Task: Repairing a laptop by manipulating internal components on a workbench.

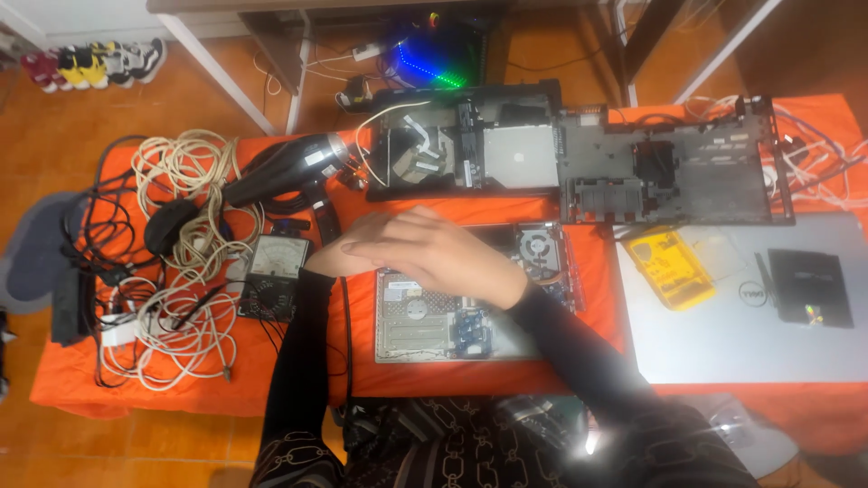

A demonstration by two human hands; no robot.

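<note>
Laptop base (425,321), opened, under my hands: right hand (443,258) flat, fingers extended, holding nothing, laid over left hand (336,258); left grip unclear.

One view only: head cam, worn by the person, looking almost straight down onto the work surface. The orange-covered table (542,380) fills most of the frame, its near edge running along the bottom, with floor visible beyond the far edge at top. The person's own sleeves enter from bottom centre, so the camera sits above their lap, facing away from the body. Close range: the opened laptop chassis (470,316) sits dead centre, with the hands over it. The cable pile (181,298) marks the left limit, the silver laptop lid (723,334) the right. No second view, so no overlap.
</note>
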